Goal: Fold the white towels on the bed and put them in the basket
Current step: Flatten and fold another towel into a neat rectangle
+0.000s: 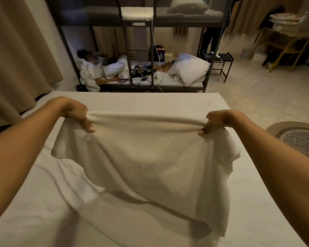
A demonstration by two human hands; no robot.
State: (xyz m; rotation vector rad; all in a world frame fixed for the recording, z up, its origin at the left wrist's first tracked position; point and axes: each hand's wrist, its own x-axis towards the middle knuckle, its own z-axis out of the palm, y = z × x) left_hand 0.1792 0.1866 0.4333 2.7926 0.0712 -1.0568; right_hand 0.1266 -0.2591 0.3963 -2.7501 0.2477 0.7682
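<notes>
A white towel hangs stretched between my two hands above the white bed. My left hand grips its upper left corner, and my right hand grips the upper right corner. The top edge is pulled taut and bunched between them. The lower part drapes down toward me, and its bottom edge seems to touch the sheet. No basket is in view.
A dark metal bunk bed stands beyond the bed's far edge, with a person lying on the lower bunk among pillows and cables. A small black stool and tiled floor lie to the right. A round rug is at the right edge. Curtains hang at left.
</notes>
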